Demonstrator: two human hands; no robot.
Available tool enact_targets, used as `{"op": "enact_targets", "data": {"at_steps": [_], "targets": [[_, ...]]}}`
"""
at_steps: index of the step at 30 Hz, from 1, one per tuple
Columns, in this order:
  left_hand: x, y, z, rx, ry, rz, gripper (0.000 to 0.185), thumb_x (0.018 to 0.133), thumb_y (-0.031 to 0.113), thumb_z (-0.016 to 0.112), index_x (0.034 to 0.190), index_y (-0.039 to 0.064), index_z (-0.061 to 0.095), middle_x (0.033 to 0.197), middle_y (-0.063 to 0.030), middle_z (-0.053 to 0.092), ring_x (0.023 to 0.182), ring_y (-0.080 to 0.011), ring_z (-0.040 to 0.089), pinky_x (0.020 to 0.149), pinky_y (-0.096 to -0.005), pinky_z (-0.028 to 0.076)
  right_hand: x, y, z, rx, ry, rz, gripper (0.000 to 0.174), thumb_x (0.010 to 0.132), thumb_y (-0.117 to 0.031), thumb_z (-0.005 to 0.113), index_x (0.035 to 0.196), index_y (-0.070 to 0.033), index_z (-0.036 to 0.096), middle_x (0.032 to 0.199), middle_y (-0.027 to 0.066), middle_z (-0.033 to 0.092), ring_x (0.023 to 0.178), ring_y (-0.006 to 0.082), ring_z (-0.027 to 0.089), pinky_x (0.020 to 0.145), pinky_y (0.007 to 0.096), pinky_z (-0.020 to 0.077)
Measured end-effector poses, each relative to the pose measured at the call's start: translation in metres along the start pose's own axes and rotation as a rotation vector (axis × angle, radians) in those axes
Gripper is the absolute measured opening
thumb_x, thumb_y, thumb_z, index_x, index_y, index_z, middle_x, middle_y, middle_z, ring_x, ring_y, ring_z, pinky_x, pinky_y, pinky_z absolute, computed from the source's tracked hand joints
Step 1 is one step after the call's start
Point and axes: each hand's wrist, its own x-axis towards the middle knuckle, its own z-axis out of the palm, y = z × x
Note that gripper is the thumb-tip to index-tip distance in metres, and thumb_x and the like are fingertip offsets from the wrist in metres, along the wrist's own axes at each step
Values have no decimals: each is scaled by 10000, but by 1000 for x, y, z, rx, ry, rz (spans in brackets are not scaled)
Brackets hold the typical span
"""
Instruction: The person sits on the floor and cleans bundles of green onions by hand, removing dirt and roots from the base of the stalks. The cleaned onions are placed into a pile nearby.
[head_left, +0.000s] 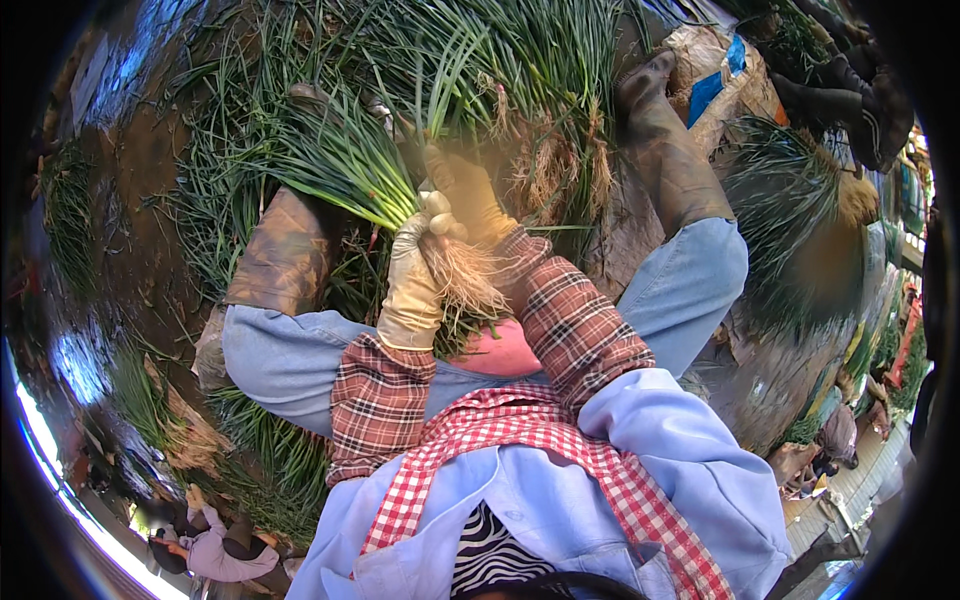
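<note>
My left hand (412, 281), in a pale rubber glove, grips a bunch of spring onions (367, 180). Their white bulbs (441, 214) sit together above the glove, green leaves pointing to the upper left and stringy roots (465, 277) hanging toward my lap. Close beside the bulbs is my right hand (472, 196), also gloved and partly blurred by a smudge on the lens. Its fingers are closed around a spring onion stalk (439, 112), whose leaves stand up beyond them; the stalk's lower end is mostly hidden.
A large heap of spring onions (510, 45) spreads between and beyond my boots (277, 255). Rooted bunches (551, 165) lie right of my hands. Another pile (787, 202) and a woven sack (739, 82) stand at right. A person (229, 547) bends at lower left. A pink surface (502, 349) shows under me.
</note>
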Motion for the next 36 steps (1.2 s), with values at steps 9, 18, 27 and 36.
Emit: {"op": "enact_targets", "data": {"at_steps": [9,18,27,36], "targets": [[-14,5,19,-207,-60,31,113,848,8,598,898,72,518,728,29,486,601,-100,472,702,-291,432,6,37,-8,-128,-222,-26,356,972,-425,486,947,-81,572,697,114,589,485,232,547,380,303,413],[-18,34,39,-45,-114,227,167,866,28,646,1022,83,623,787,4,576,644,-95,532,687,-296,468,-6,13,-98,-1818,-1179,464,581,813,-513,667,1135,-30,664,1110,151,669,1034,314,638,899,428,496],[3,18,-14,32,74,100,329,859,20,607,1185,56,599,1140,-115,666,851,-184,632,823,-382,502,166,-46,-108,-1738,253,185,377,911,-402,602,847,-39,682,781,129,672,634,186,609,611,351,503],[4,13,10,317,283,-3,280,909,113,634,1169,15,602,1013,-63,693,833,-156,680,710,-262,551,5,-51,-82,-1442,235,-465,136,865,-160,664,814,-53,599,740,95,574,673,218,546,627,364,471]]}}
